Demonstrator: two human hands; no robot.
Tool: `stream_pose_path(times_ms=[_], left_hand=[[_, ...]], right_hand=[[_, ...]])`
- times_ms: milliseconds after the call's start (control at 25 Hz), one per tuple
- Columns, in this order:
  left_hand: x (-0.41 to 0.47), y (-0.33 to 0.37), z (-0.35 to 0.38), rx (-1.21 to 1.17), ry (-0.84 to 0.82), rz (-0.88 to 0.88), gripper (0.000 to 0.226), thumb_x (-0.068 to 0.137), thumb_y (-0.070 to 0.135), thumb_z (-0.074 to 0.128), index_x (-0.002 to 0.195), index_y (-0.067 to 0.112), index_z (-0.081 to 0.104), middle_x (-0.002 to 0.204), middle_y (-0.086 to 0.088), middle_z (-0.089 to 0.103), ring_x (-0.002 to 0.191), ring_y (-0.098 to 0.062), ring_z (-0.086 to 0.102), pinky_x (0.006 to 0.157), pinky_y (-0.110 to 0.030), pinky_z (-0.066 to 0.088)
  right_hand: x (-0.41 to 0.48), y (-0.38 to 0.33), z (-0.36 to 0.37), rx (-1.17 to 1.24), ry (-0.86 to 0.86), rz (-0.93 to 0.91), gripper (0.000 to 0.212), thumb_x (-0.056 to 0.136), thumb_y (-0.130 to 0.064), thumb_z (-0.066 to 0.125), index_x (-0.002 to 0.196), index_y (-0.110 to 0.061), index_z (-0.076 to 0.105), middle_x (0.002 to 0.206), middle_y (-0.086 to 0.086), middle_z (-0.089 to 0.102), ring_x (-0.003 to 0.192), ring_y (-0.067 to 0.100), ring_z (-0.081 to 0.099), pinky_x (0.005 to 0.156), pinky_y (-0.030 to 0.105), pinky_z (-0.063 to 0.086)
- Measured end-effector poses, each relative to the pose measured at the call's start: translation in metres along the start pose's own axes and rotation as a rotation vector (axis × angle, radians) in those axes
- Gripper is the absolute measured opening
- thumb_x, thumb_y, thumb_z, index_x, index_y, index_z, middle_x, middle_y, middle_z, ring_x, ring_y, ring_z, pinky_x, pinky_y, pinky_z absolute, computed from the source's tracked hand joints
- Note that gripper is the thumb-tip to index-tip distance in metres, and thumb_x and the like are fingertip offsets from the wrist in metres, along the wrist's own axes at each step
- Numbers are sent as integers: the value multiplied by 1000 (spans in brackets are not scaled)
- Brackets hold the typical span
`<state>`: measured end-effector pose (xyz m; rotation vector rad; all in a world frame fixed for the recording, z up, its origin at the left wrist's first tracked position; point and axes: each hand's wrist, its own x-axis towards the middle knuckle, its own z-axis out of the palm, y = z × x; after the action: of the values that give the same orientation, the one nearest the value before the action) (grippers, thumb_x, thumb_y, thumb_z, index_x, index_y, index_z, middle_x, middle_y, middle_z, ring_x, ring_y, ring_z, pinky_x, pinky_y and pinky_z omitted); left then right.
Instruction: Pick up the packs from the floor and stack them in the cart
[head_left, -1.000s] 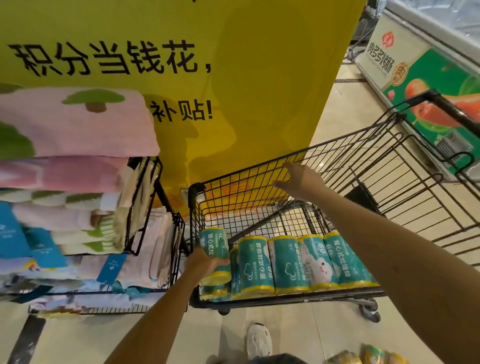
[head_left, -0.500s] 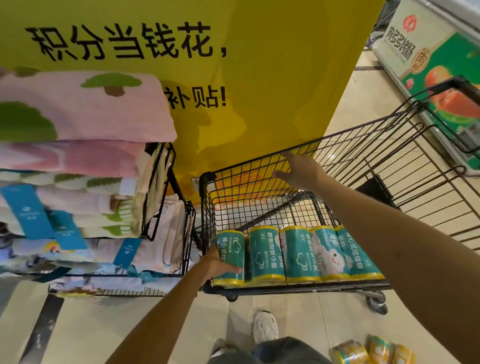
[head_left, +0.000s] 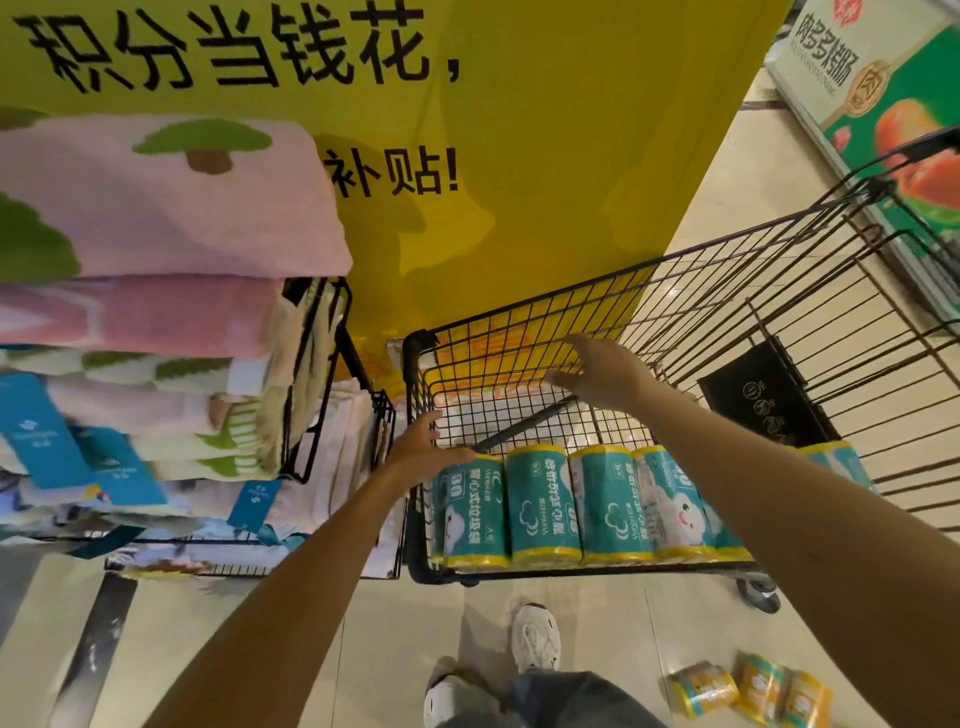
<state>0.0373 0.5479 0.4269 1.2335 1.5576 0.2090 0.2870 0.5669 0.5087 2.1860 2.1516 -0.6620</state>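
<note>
So the black wire cart (head_left: 416, 345) is sitting right up against a big yellow sign (head_left: 571, 130). A row of teal packs (head_left: 545, 506) with yellow ends is standing upright along the near wall of the basket, side by side and touching.

The left hand (head_left: 423, 452) is reaching in at the cart's near left corner. Its fingers are spread wide and relaxed, holding nothing, and it's resting on the top of the leftmost pack as far as I can tell. The right hand (head_left: 605, 374) is hovering higher up over the middle of the basket, close to the far wire wall, with fingers straight and loosely apart, gripping nothing either.

Down on the floor (head_left: 395, 649), a few loose packs (head_left: 750, 688) are lying on their sides at the bottom right — these are looking yellow-orange and a bit blurred. A white shoe (head_left: 535, 639) is standing just in front of the cart. Off to the left, a wire rack (head_left: 324, 379) is holding folded pink and green towels (head_left: 156, 208).
</note>
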Motion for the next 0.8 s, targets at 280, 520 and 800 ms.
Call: stream_pose_path(times_ms=[280,520,800], left_hand=[[5,98,9,574,101,368,67,86,52,60,144,26,38,149,-3,40,135,-25,39,106,-41,38],[-20,204,50,797,6,740,71,89,54,55,148,23,31,152,-3,34,138,-24,34,107,-38,33],[-139,238,164,1080,-346,1319,74,89,58,51,148,19,29,152,-5,34,138,-25,34,112,-39,30]], right_hand=[[-4,20,-18,16,21,98,68,92,-49,51,145,-12,30,126,14,57,116,30,54,92,40,47],[-72,45,-49,6,227,336,65,92,-49,53,143,-12,34,135,13,51,122,31,49,96,40,45],[-295,58,-31,107,446,933,65,92,-51,52,141,-11,37,131,16,53,120,33,50,91,38,43]])
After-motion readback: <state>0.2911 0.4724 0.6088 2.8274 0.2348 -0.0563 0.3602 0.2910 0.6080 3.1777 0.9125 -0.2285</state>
